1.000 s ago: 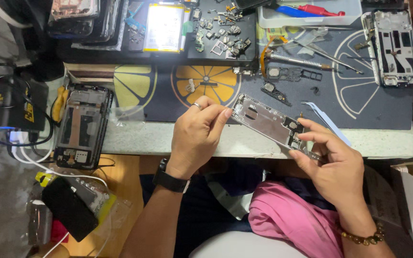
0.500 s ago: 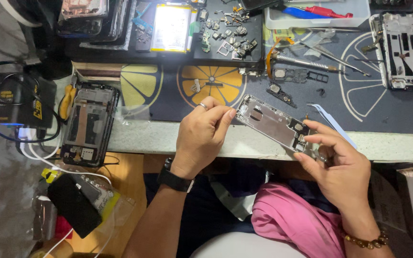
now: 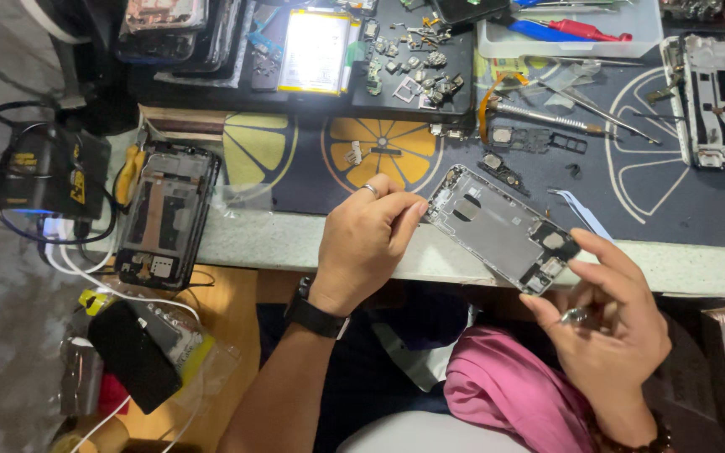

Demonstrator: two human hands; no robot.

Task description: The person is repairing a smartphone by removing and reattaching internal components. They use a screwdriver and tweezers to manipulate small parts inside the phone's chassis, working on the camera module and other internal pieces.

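Note:
An opened silver phone frame (image 3: pixel 497 225), its inside showing, lies slantwise between my hands over the near edge of the table. My left hand (image 3: pixel 369 242), with a ring and a black wrist watch, pinches the frame's upper left corner with thumb and fingertips. My right hand (image 3: pixel 616 329) holds the lower right end of the frame, fingers spread around that corner. I cannot tell whether the left fingers also hold a small tool.
A dark mat with citrus-slice prints (image 3: pixel 379 147) covers the table. On it lie a second opened phone (image 3: pixel 165 214), a flat battery (image 3: pixel 316 50), a black tray of small parts (image 3: pixel 413 63), a screwdriver (image 3: pixel 539 117), tweezers (image 3: pixel 582 216) and another bare frame (image 3: pixel 719 88). A pink cloth (image 3: pixel 513 394) rests on my lap.
The phone frame and both hands stay in nearly the same place. My right hand has slid slightly lower on the frame's end, with its fingers more spread.

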